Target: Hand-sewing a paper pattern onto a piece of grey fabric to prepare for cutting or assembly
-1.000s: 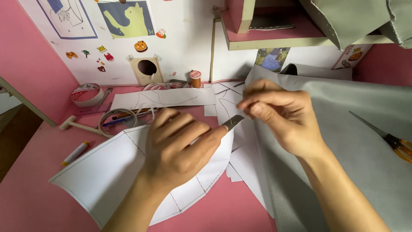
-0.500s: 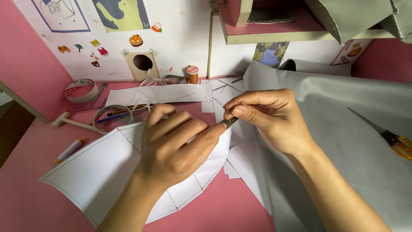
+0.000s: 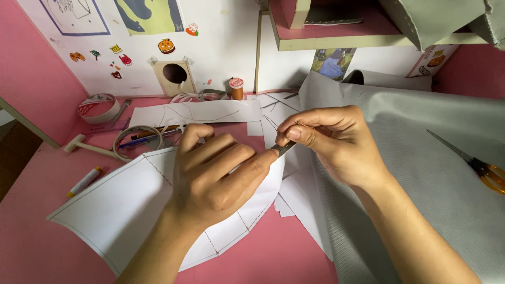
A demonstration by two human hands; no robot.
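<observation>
My left hand (image 3: 218, 171) lies flat, palm down, on a white paper pattern piece (image 3: 115, 208) marked with thin lines on the pink table. Its fingertips press the paper's right edge. My right hand (image 3: 331, 139) pinches a small grey metal tool (image 3: 284, 149), its tip meeting my left fingertips at the edge of the paper. Grey fabric (image 3: 421, 158) spreads under and to the right of my right hand. What kind of tool it is I cannot tell.
Orange-handled scissors (image 3: 476, 165) lie on the fabric at right. A tape roll (image 3: 98, 108), a small mallet (image 3: 84, 147), a white marker (image 3: 83, 182), pencils inside a tape loop (image 3: 150, 138), a thread spool (image 3: 236, 88) and more paper pieces (image 3: 197, 112) lie behind. A shelf (image 3: 363, 37) hangs overhead.
Both hands have stayed together at the paper's edge. My right hand has shifted slightly left and lower with the tool; the view has tipped a little.
</observation>
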